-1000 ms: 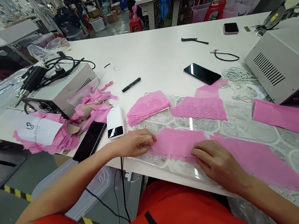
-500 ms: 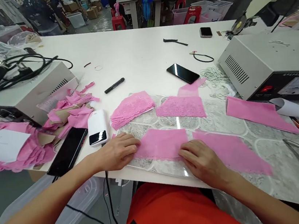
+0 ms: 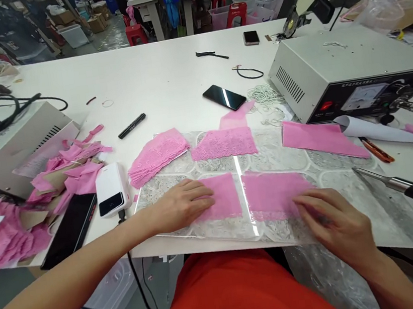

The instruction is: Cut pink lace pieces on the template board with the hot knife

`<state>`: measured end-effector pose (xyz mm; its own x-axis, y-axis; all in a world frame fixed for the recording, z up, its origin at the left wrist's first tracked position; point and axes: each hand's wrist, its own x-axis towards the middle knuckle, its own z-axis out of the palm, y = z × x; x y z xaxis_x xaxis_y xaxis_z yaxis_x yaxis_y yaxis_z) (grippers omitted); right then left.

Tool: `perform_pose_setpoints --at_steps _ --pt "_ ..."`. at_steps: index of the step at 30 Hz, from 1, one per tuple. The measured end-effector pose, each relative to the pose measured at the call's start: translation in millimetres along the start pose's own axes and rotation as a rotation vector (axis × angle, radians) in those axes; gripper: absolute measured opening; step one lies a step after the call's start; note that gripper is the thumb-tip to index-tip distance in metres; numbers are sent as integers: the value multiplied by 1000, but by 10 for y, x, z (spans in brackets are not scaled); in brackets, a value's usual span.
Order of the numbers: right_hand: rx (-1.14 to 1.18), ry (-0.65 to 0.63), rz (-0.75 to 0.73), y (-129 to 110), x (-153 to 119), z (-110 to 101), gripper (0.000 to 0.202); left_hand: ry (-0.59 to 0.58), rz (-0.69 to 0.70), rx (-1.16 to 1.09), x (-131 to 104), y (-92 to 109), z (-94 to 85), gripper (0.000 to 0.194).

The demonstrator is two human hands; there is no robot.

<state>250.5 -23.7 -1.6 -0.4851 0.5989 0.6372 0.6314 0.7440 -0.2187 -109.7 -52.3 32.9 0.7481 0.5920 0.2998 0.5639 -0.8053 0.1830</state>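
My left hand [image 3: 184, 204] lies with its fingers nearly flat on the left front pink piece [image 3: 227, 196], hiding part of it. Further right, my right hand [image 3: 332, 216] rests over the right end of another pink piece [image 3: 274, 193], its fingers bent, the fingertips touching the cloth. Both pieces lie flat on a clear sheet over a marble-patterned mat [image 3: 283, 159]. Behind them are a stack of pink lace pieces [image 3: 159, 154] and a single lace piece [image 3: 224, 143]. A folded pink cloth [image 3: 322, 139] lies at the right.
A black-handled metal tool [image 3: 408, 186] points in from the right. Grey machine boxes stand at the right [image 3: 347, 65] and left [image 3: 19, 148]. A white power bank [image 3: 112, 187], a marker [image 3: 131, 126], a phone [image 3: 224, 97] and a pink bundle [image 3: 8, 236] lie around.
The view has turned rightward. My right hand has moved right, from the left front piece to the right end of the other piece. My left hand now covers more of the left piece.
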Motion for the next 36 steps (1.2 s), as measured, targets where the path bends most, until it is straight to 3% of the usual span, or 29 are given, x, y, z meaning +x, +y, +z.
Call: perform_pose_setpoints --at_steps 4,8,20,27,36 --pt "-158 34 76 190 -289 -178 18 -20 104 -30 495 -73 326 27" --pt "-197 67 160 312 -464 -290 15 -36 171 -91 743 -72 467 27" --pt "-3 15 373 467 -493 -365 9 -10 -13 -333 813 -1 547 22" --pt "-71 14 330 569 -599 -292 21 -82 -67 -346 841 61 536 21" --pt "-96 30 305 584 -609 -278 16 -106 -135 -417 862 79 454 20"
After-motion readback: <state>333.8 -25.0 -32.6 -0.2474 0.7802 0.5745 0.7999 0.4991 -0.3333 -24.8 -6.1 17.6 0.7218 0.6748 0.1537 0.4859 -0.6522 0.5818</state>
